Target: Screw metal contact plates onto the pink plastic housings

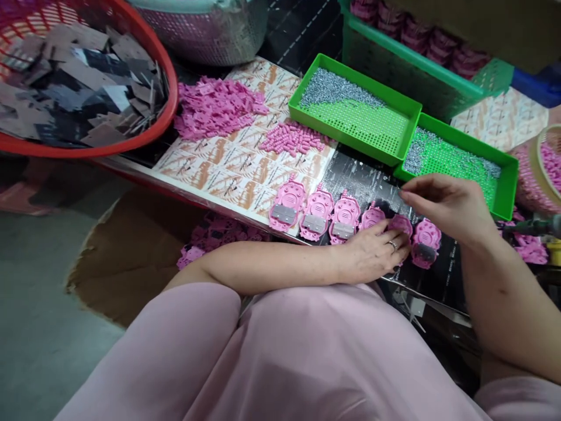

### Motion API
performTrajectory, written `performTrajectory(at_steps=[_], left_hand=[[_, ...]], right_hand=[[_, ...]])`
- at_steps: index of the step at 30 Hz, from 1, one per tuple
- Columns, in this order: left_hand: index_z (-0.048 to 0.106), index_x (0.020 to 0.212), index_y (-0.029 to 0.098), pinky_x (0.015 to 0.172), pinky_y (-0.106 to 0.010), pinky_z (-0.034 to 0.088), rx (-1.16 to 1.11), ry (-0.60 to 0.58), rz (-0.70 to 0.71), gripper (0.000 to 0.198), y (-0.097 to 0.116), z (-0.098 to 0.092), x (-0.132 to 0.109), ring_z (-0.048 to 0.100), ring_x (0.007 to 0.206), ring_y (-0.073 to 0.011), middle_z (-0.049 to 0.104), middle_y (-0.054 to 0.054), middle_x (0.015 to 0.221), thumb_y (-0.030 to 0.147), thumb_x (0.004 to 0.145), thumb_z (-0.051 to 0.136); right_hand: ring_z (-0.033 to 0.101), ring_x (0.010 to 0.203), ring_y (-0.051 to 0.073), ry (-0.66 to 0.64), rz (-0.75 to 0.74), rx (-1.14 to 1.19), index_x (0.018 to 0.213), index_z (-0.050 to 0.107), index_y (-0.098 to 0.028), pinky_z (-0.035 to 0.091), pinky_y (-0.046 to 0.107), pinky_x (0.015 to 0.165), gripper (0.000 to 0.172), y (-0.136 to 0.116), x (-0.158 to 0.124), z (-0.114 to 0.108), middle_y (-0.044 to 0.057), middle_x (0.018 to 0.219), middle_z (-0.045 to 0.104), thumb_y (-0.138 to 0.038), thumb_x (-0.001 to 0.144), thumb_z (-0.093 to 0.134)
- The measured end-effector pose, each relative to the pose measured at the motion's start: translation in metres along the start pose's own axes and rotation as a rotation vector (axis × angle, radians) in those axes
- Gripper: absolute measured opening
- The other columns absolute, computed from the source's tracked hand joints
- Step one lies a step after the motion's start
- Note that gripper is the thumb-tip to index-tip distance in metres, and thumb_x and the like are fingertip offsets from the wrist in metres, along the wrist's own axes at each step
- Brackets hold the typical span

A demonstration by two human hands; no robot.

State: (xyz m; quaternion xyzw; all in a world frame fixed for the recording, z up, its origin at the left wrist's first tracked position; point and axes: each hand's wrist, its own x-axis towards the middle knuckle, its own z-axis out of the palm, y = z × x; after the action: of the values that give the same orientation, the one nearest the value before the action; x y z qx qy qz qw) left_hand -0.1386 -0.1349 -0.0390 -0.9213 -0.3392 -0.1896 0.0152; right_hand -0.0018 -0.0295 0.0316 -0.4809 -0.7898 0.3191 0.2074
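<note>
We have six pink housings in a row on a black sheet, the first three topped with metal plates (the sixth has a darker plate, hard to make out). Left hand reaches across the body, fingers half curled and touching the fifth housing; we can't tell if it's gripping. Right hand is half open, just above the black sheet and near the fifth housing; we can't tell if it's pinching anything small. Two green trays of screws sit just past the row, the right tray nearest that hand. On printed sheets to the left lie loose pink parts and a heap of pink pegs. Red basket of brown and black sheets at upper left, green crate of pink parts at upper right.
</note>
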Motion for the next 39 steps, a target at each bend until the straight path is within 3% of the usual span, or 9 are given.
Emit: performTrajectory(at_steps=[3, 7, 17, 23, 28, 31, 33, 36, 39], left_hand=[[0.055, 0.130, 0.009, 0.110, -0.044, 0.033, 0.023, -0.085, 0.008, 0.038, -0.001, -0.002, -0.001, 0.053, 0.124, -0.0232, 0.059, -0.013, 0.132, 0.023, 0.098, 0.040], [0.055, 0.131, 0.013, 0.109, -0.044, 0.035, 0.029, -0.149, 0.017, 0.038, -0.002, -0.009, -0.004, 0.053, 0.126, -0.0215, 0.059, -0.010, 0.133, 0.021, 0.099, 0.037], [0.055, 0.131, 0.014, 0.109, -0.046, 0.037, 0.031, -0.125, 0.019, 0.039, -0.003, -0.008, -0.004, 0.053, 0.125, -0.0216, 0.059, -0.009, 0.133, 0.019, 0.097, 0.038], [0.055, 0.132, 0.014, 0.109, -0.045, 0.036, -0.008, -0.094, 0.001, 0.039, -0.001, -0.007, -0.004, 0.055, 0.123, -0.0206, 0.060, -0.009, 0.132, 0.019, 0.096, 0.040], [0.060, 0.124, 0.011, 0.105, -0.046, 0.038, -0.031, 0.000, 0.026, 0.035, -0.003, -0.002, -0.004, 0.059, 0.115, -0.0220, 0.063, -0.014, 0.125, 0.016, 0.096, 0.039], [0.062, 0.121, 0.011, 0.104, -0.045, 0.038, -0.030, 0.042, 0.033, 0.035, -0.004, 0.001, -0.005, 0.060, 0.111, -0.0216, 0.065, -0.014, 0.119, 0.013, 0.095, 0.038], [0.062, 0.121, 0.010, 0.103, -0.045, 0.038, -0.038, 0.060, 0.030, 0.035, -0.004, 0.004, -0.005, 0.059, 0.113, -0.0222, 0.065, -0.014, 0.119, 0.013, 0.094, 0.039], [0.062, 0.121, 0.009, 0.099, -0.043, 0.040, -0.079, 0.079, 0.035, 0.036, -0.004, 0.008, -0.005, 0.059, 0.115, -0.0229, 0.066, -0.013, 0.119, 0.012, 0.095, 0.038], [0.064, 0.117, 0.009, 0.095, -0.043, 0.042, -0.108, 0.096, 0.043, 0.037, -0.004, 0.009, -0.004, 0.061, 0.111, -0.0227, 0.069, -0.013, 0.114, 0.011, 0.095, 0.035]], right_hand=[[0.062, 0.061, 0.014, -0.054, 0.093, 0.026, 0.078, 0.073, -0.023, 0.048, 0.028, 0.057, 0.029, 0.030, -0.014, -0.006, 0.001, 0.071, 0.070, -0.049, 0.068, 0.074], [0.063, 0.069, 0.016, -0.088, 0.019, -0.060, 0.076, 0.075, -0.024, 0.048, 0.031, 0.065, 0.036, 0.049, -0.019, 0.001, 0.003, 0.075, 0.070, -0.059, 0.072, 0.068], [0.061, 0.074, 0.016, -0.212, -0.125, -0.263, 0.080, 0.072, -0.022, 0.046, 0.032, 0.070, 0.025, 0.051, -0.005, 0.017, 0.004, 0.081, 0.068, -0.045, 0.081, 0.062], [0.053, 0.054, 0.014, -0.185, -0.018, -0.327, 0.089, 0.064, -0.020, 0.041, 0.030, 0.052, 0.040, 0.055, -0.007, 0.011, 0.003, 0.072, 0.066, -0.056, 0.073, 0.066], [0.062, 0.065, 0.017, -0.104, -0.202, -0.375, 0.086, 0.071, -0.024, 0.044, 0.033, 0.059, 0.035, 0.014, 0.014, 0.007, 0.003, 0.083, 0.072, -0.056, 0.081, 0.058], [0.066, 0.084, 0.021, -0.134, -0.394, -0.483, 0.098, 0.072, -0.022, 0.048, 0.035, 0.071, 0.031, -0.022, 0.041, 0.034, 0.006, 0.097, 0.072, -0.042, 0.091, 0.049], [0.064, 0.092, 0.025, -0.170, -0.425, -0.544, 0.106, 0.070, -0.021, 0.046, 0.037, 0.070, 0.031, -0.040, 0.062, 0.061, 0.008, 0.108, 0.070, -0.035, 0.091, 0.047], [0.062, 0.091, 0.028, -0.231, -0.436, -0.785, 0.113, 0.066, -0.018, 0.040, 0.036, 0.063, 0.039, -0.055, 0.088, 0.094, 0.013, 0.116, 0.064, -0.031, 0.094, 0.035], [0.061, 0.083, 0.027, -0.270, -0.428, -0.864, 0.107, 0.066, -0.013, 0.038, 0.035, 0.061, 0.039, -0.063, 0.103, 0.109, 0.018, 0.110, 0.064, -0.028, 0.093, 0.034]])
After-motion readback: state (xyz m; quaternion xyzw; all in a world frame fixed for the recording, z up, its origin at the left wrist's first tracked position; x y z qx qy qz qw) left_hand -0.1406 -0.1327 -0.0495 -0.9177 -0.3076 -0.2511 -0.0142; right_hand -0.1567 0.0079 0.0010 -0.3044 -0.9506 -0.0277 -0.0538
